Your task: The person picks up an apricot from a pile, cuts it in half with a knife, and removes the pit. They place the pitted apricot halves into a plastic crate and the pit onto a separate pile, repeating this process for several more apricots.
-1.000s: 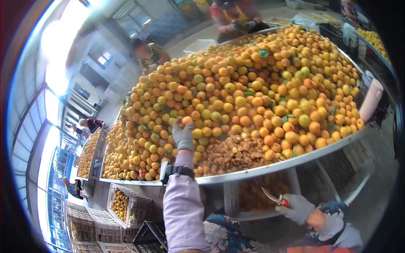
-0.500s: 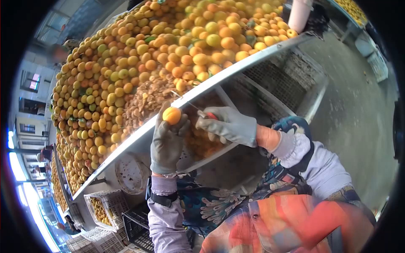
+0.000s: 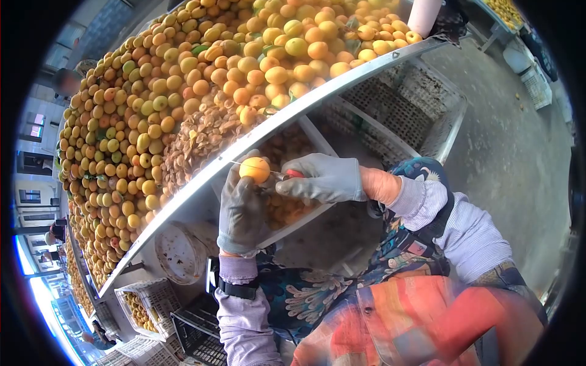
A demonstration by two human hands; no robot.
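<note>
Fingers of the gloved left hand [image 3: 241,207] are closed around an apricot [image 3: 254,169], held just below the bench rim [image 3: 177,210]. A red-handled knife [image 3: 293,174] is gripped in the closed right hand [image 3: 320,180] at 3 o'clock of the fruit, its blade laid against it. A heap of apricots [image 3: 201,73] is piled on the bench at 11 o'clock, with pits [image 3: 195,143] gathered near the rim.

Round orange apricot [image 3: 254,169], whole, aloft; thin red-handled knife [image 3: 293,174], blade against its side.

metal table rim [image 3: 381,60] and heaped apricots [image 3: 183,91] crowd above both hands [image 3: 244,207]; bare floor [image 3: 519,158] lies open rightward.
</note>
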